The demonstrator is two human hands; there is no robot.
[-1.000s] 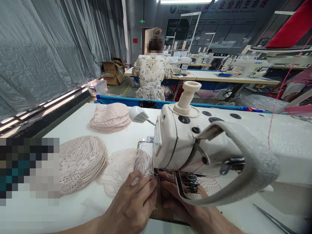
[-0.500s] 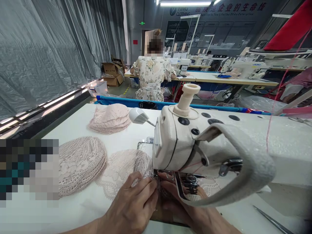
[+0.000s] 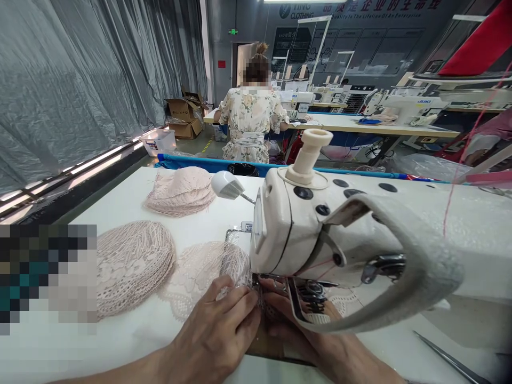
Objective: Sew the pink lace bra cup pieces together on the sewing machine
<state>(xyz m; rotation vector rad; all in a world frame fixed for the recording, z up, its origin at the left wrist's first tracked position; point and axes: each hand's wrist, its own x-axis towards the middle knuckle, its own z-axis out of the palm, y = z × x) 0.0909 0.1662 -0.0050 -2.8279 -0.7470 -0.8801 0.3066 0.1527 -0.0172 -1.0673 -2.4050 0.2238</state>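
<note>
My left hand (image 3: 218,333) presses its fingers on a piece of pale pink lace (image 3: 200,274) right in front of the needle area of a white sewing machine (image 3: 320,234). My right hand (image 3: 308,333) lies beside it, partly hidden under the machine head, fingers on the same lace near the presser foot (image 3: 266,285). The two hands almost touch at the fingertips.
A stack of pink lace pieces (image 3: 130,264) lies to the left, another stack (image 3: 180,192) farther back. A small lamp (image 3: 226,186) sticks out behind the machine. Metal tweezers (image 3: 452,360) lie at the right front. A person in a floral dress (image 3: 250,125) stands at a far table.
Both hands stay on the lace at the needle, with only a slight shift of the fingers. The view has moved a little.
</note>
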